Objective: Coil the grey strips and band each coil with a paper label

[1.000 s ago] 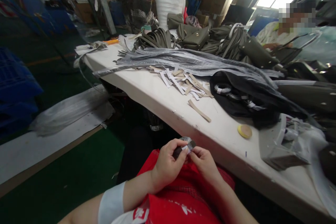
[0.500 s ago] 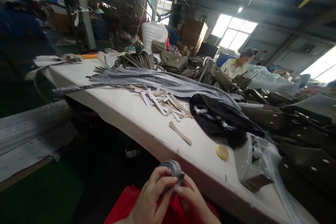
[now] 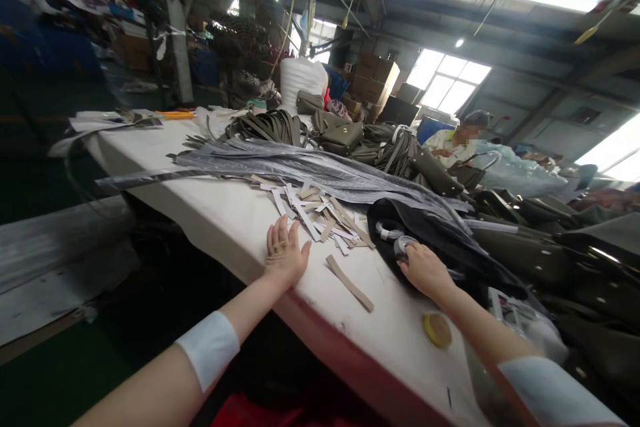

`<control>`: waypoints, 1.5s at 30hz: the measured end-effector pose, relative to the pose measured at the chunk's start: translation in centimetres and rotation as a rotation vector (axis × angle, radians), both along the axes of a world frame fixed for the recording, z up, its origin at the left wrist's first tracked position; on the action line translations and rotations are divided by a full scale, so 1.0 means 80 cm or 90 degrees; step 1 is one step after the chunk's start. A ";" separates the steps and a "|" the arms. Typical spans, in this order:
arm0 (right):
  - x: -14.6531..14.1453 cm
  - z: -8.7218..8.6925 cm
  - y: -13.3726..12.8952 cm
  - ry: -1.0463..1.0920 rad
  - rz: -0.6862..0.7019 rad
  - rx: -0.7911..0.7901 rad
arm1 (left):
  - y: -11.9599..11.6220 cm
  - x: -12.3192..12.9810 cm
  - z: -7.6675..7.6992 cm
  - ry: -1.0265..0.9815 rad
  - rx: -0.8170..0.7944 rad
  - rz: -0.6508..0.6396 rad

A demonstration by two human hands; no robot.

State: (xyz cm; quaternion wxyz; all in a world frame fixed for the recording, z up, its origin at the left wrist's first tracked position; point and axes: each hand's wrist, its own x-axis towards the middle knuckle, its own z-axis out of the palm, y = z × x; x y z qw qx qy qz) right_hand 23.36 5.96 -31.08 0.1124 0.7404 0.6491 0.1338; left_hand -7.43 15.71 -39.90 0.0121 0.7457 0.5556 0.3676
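My left hand (image 3: 286,255) lies flat on the near edge of the white table (image 3: 210,207), fingers stretched out, beside the loose pile of white and tan strips (image 3: 320,210). My right hand (image 3: 426,270) is closed on a small coiled grey strip (image 3: 404,247), over a black sheet of material (image 3: 415,227). Another light coil (image 3: 387,230) rests on that black sheet, left of my fingers. One tan strip (image 3: 350,283) lies apart on the tabletop between my hands.
Long grey strips in clear film (image 3: 280,163) run across the table. Dark olive bags (image 3: 345,137) are heaped behind and to the right. A yellow tape roll (image 3: 437,329) and a clear plastic holder (image 3: 510,310) are near my right forearm. A person (image 3: 450,143) sits beyond.
Both hands have moved from my lap up to the table. The coiled strip they held together is now at the black sheet in my right hand; my left hand has let go.
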 end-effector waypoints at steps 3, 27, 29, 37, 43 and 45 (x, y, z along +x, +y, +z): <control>0.055 -0.010 0.034 -0.044 -0.068 -0.007 | 0.018 0.004 -0.015 0.028 -0.022 0.035; -0.008 -0.028 0.156 -0.029 0.144 0.154 | 0.006 0.003 -0.002 0.073 -0.111 0.025; -0.011 -0.031 0.189 -0.018 0.149 0.140 | 0.008 0.001 -0.002 0.068 -0.125 0.023; -0.019 -0.046 0.268 0.045 0.043 0.058 | 0.011 -0.006 -0.003 0.031 -0.166 0.006; -0.023 -0.014 0.254 0.100 -0.111 0.063 | 0.010 -0.005 -0.004 0.002 -0.167 -0.008; -0.035 0.017 0.245 0.111 -0.126 0.097 | 0.011 -0.005 -0.004 0.004 -0.163 -0.008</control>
